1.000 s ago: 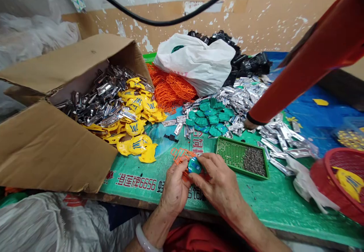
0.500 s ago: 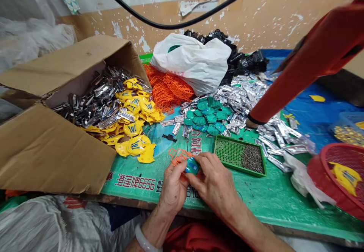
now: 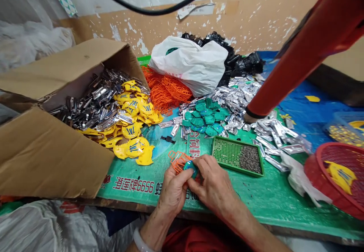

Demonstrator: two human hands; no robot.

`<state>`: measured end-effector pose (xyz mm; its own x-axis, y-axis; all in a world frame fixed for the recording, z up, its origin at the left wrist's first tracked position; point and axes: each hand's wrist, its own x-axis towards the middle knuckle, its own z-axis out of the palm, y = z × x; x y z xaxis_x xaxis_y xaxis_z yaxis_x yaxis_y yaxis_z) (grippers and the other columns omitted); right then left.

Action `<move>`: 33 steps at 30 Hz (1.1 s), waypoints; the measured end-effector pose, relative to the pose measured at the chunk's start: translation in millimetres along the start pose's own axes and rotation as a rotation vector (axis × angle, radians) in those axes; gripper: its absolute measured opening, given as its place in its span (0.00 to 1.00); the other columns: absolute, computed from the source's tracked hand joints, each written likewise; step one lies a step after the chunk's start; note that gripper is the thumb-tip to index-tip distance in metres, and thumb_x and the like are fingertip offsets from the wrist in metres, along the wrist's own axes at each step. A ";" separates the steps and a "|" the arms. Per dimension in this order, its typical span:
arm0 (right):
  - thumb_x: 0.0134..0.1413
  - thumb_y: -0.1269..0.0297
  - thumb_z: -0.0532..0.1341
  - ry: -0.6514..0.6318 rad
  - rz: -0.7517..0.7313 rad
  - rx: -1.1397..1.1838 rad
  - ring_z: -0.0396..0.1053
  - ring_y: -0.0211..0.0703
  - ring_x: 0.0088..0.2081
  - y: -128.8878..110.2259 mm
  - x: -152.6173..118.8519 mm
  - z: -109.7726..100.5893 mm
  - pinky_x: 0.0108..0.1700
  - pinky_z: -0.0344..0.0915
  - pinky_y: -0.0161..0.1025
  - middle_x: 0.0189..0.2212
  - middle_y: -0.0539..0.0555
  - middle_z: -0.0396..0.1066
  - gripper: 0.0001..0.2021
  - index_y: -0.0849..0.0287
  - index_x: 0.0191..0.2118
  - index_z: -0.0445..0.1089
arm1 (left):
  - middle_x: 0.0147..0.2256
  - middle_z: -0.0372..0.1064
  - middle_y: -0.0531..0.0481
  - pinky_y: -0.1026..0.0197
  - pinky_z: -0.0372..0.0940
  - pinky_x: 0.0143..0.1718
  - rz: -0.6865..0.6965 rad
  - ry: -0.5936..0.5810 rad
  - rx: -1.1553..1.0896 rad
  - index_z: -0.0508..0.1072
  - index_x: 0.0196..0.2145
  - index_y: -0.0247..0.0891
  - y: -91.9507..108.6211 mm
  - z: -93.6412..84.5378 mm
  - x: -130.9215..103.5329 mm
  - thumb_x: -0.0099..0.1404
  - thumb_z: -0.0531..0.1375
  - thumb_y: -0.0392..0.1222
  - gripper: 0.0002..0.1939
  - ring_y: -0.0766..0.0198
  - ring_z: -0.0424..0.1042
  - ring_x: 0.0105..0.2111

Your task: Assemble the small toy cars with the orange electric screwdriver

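Over the front of the green table cover (image 3: 133, 185), my left hand (image 3: 174, 188) pinches a small teal piece (image 3: 190, 165) together with an orange lattice piece (image 3: 176, 158). My right hand (image 3: 212, 180) closes on the right side of the same teal piece. The orange lattice sticks out beyond my left fingertips. Behind the hands lie a pile of teal pieces (image 3: 209, 117) and a small black part (image 3: 167, 139). To the right of my right hand is a green tray (image 3: 227, 153) with small metal pins (image 3: 250, 158) gathered at its right end.
A cardboard box (image 3: 54, 153) at left spills dark metal parts and yellow pieces (image 3: 135, 147). Orange netting (image 3: 167, 93), a white bag (image 3: 190, 60) and silver parts (image 3: 241, 89) lie behind. A red tool (image 3: 295, 55) slants down at right, above a red basket (image 3: 315, 168).
The teal piece has tilted and turned between my fingers, and my left thumb now lies further across it. The camera view has shifted slightly.
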<state>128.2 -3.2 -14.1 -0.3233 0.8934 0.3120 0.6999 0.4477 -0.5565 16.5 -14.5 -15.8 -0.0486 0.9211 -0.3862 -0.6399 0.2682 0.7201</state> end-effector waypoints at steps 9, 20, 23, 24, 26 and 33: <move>0.47 0.68 0.62 0.007 0.112 0.113 0.63 0.43 0.31 1.0 1.4 -7.5 0.32 0.63 0.40 0.28 0.52 0.66 0.06 0.60 0.34 0.67 | 0.31 0.73 0.51 0.62 0.67 0.36 -0.021 -0.064 -0.005 0.76 0.35 0.36 -4.2 -2.6 1.4 0.52 0.66 0.34 0.10 0.64 0.71 0.30; 0.51 0.68 0.64 0.036 -0.017 0.111 0.67 0.50 0.40 2.6 -8.9 -3.6 0.39 0.70 0.48 0.41 0.59 0.70 0.16 0.61 0.46 0.65 | 0.30 0.73 0.52 0.65 0.67 0.32 -0.025 -0.064 0.004 0.76 0.34 0.36 1.3 -0.3 2.1 0.50 0.65 0.32 0.10 0.66 0.71 0.28; 0.52 0.67 0.63 0.034 -0.021 0.141 0.67 0.49 0.39 4.1 -8.7 -6.2 0.38 0.70 0.48 0.39 0.59 0.70 0.14 0.60 0.45 0.66 | 0.32 0.74 0.51 0.64 0.68 0.34 -0.045 -0.100 -0.012 0.76 0.36 0.37 0.3 -1.9 2.7 0.51 0.65 0.32 0.12 0.66 0.72 0.30; 0.52 0.66 0.63 0.044 -0.026 0.136 0.67 0.50 0.39 4.1 -8.7 -6.2 0.38 0.71 0.49 0.39 0.59 0.70 0.14 0.60 0.45 0.66 | 0.33 0.74 0.51 0.63 0.68 0.36 -0.053 -0.111 -0.019 0.76 0.37 0.37 -0.1 -2.7 2.8 0.52 0.64 0.32 0.12 0.66 0.72 0.30; 0.54 0.65 0.63 0.072 -0.045 0.100 0.67 0.50 0.39 3.3 -8.9 -5.2 0.38 0.71 0.50 0.40 0.60 0.70 0.14 0.62 0.45 0.66 | 0.34 0.75 0.50 0.63 0.68 0.38 -0.063 -0.122 -0.028 0.77 0.38 0.37 -0.6 -4.1 2.5 0.53 0.64 0.31 0.13 0.65 0.72 0.32; 0.54 0.64 0.62 0.119 -0.059 0.050 0.67 0.50 0.38 -0.5 -7.9 -5.3 0.37 0.71 0.48 0.38 0.61 0.71 0.13 0.64 0.44 0.68 | 0.33 0.75 0.51 0.66 0.68 0.35 -0.077 -0.091 -0.117 0.78 0.36 0.36 1.5 -2.5 1.5 0.53 0.66 0.34 0.10 0.66 0.72 0.32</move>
<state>133.8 -10.6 -12.2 -0.2831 0.8557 0.4332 0.6483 0.5036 -0.5710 13.5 -13.4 -16.7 0.0701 0.9222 -0.3802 -0.7243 0.3092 0.6163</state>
